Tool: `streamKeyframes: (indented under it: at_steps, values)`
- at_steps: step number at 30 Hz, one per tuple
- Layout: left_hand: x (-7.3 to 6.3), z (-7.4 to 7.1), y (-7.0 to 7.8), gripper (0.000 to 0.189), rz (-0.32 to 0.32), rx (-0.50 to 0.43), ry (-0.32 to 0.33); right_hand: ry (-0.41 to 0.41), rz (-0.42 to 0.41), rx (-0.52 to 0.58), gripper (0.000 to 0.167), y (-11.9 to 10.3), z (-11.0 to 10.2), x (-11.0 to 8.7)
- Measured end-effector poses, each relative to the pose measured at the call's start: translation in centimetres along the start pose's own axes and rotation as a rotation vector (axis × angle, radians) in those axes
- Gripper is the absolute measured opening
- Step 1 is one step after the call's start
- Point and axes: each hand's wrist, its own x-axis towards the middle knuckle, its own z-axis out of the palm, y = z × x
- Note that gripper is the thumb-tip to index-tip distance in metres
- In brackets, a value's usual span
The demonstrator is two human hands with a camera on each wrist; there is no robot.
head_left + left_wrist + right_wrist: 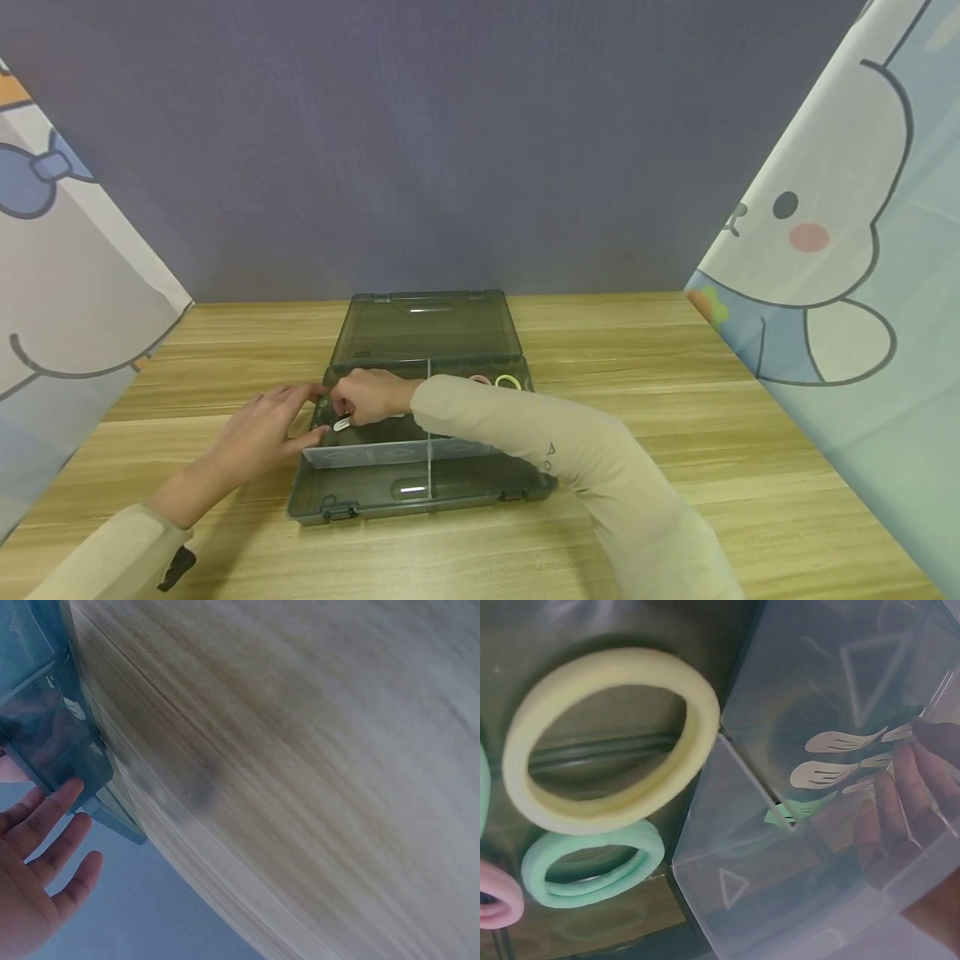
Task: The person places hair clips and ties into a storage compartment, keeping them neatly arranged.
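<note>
My right hand (375,396) reaches into the left compartment of a dark see-through organizer box (322,498). Its fingers are curled, and a white hair clip (342,424) shows at the fingertips. In the right wrist view, the fingers lie partly behind a clear divider (727,795), close to pale leaf-shaped hair clips (825,774) and a green one (806,811). The exact grip is partly hidden. My left hand (258,429) rests at the box's left side, fingers spread and relaxed; the left wrist view shows its fingertips touching the box wall.
The box lid (427,329) lies folded back on the wooden table (637,350). In the right compartment are a yellow hair tie (615,664), a mint one (592,844) and a pink one (502,896). A grey panel (450,150) stands behind, with printed cloth (862,208) at the sides.
</note>
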Motion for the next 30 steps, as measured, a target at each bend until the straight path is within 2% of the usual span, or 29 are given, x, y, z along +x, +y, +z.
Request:
streamKeyframes:
  at_steps: [15, 22, 30]
  values:
    - [0.0, -0.3, 0.0, 0.052, -0.017, 0.0, -0.037, 0.019, -0.003, 0.037, 0.026, 0.4, -0.8, -0.6]
    - [0.1, -0.3, 0.1, 0.052, -0.005, 0.007, -0.034, 0.054, -0.012, 0.006, 0.022, 1.2, -1.8, -2.0]
    - [0.2, -0.6, 0.1, 0.051, 0.002, 0.009, -0.046, 0.08, 0.011, 0.005, 0.021, 2.4, -2.0, -4.1]
